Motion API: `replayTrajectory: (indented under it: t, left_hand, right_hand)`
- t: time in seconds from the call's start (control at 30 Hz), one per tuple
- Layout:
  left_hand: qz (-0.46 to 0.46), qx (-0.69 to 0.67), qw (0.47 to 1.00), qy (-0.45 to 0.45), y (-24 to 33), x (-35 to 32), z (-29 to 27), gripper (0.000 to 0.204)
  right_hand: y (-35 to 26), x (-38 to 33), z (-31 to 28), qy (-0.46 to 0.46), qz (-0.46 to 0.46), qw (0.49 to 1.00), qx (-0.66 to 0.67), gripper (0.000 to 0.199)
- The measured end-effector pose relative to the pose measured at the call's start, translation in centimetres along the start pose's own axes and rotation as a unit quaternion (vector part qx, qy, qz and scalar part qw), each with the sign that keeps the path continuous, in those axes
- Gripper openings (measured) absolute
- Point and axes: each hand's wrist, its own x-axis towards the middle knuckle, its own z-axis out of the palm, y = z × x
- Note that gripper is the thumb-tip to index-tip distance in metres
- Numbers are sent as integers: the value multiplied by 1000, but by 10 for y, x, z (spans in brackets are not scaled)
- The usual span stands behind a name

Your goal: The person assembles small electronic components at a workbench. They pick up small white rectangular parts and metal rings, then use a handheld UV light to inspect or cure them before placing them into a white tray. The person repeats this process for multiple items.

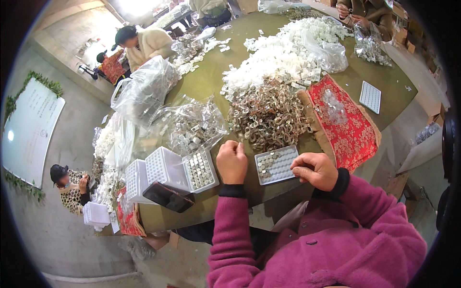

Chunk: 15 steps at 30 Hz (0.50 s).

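My left hand is closed, thumb against bent fingers, at the near edge of a heap of small brownish ring-shaped pieces. Whatever it may hold is too small to make out. Just right of it lies a white tray with rows of round wells; silvery round pieces fill wells on its left side. Over the tray's right edge, my right hand has thumb and fingers pinched together, their contents hidden. Left of my left hand is a second tray filled with similar round pieces.
Stacked white trays and a dark phone stand at the left. Clear bags and a mound of white pieces lie beyond. Red patterned cloth is at the right. Other people sit around the table.
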Motion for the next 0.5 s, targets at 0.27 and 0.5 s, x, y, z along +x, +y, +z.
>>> replayTrajectory:
  t: [0.27, 0.5]
  left_hand:
    - [39, -172, 979, 106, 40, -45, -8, 12]
    - [194, -146, 966, 86, 52, -53, -21, 23]
  right_hand:
    - [3, 58, 57, -12, -37, 998, 50, 37]
    - [7, 95, 64, 54, -45, 998, 2, 25]
